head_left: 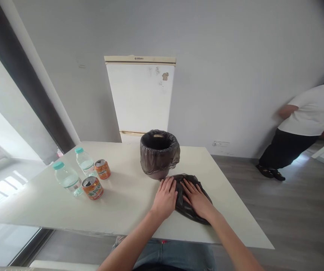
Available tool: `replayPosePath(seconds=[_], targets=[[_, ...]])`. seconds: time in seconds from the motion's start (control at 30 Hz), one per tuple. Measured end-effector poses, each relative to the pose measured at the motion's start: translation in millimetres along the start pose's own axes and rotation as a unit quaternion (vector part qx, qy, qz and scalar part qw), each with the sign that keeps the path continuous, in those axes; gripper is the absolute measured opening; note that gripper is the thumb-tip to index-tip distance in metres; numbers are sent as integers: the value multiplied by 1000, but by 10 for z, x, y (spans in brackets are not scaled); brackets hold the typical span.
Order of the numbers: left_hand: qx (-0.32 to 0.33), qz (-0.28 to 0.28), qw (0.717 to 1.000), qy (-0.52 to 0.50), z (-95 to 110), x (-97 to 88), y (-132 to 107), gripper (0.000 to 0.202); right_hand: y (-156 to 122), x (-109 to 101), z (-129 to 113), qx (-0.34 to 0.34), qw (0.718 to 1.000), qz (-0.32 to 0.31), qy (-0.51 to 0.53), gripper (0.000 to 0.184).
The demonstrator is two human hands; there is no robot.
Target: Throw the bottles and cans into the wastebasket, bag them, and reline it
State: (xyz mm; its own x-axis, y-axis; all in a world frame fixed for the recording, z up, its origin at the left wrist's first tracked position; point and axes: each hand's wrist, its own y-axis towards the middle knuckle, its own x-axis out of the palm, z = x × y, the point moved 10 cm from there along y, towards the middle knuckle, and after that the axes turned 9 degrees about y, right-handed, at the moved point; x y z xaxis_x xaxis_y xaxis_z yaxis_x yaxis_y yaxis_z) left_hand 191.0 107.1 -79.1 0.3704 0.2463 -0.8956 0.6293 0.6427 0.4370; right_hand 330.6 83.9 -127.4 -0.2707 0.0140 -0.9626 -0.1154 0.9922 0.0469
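While left hand (pixel 166 195) and right hand (pixel 197 197) press dark bag (pixel 186 210), lined bin (pixel 159 154) behind

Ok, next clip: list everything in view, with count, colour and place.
table: one, white, in front of the person
bin: one, lined with a dark bag, mid-table
loose bag: one, dark, flat on the table in front of the bin
water bottles: two, clear with teal caps, table's left side
cans: two, orange, beside the bottles
fridge: one, white, against the wall behind the table
other person: one, white top, dark trousers, far right by the wall
left hand: one, flat, at the loose bag's left edge
right hand: one, flat, on the loose bag
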Motion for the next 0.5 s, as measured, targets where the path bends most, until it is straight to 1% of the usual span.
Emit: replayPosePath(seconds=[0.07, 0.1, 0.17, 0.23, 0.3, 0.4, 0.5], targets=[[63, -22, 998, -20, 124, 17, -29, 57, -5, 65, 20, 4, 1000, 9, -10, 61], [73, -41, 996, -24, 133, 64, -47, 62, -6, 77, 20, 3, 1000, 16, -13, 60], [60, -85, 994, -21, 69, 204, -81, 71, -6, 67, 17, 1, 999, 33, -11, 59], [41, -114, 993, -11, -16, 328, -113, 72, -5, 32, 27, 4, 999, 47, -5, 59], [36, -117, 992, -4, -60, 383, -135, 71, -8, -11, 36, 5, 998, 59, 4, 59], [45, -105, 993, -2, -63, 381, -157, 71, -19, -62, 45, 3, 997, 70, 11, 59], [49, -101, 994, -2, -60, 369, -170, 72, -23, -65, 51, 11, 998, 60, 17, 61]])
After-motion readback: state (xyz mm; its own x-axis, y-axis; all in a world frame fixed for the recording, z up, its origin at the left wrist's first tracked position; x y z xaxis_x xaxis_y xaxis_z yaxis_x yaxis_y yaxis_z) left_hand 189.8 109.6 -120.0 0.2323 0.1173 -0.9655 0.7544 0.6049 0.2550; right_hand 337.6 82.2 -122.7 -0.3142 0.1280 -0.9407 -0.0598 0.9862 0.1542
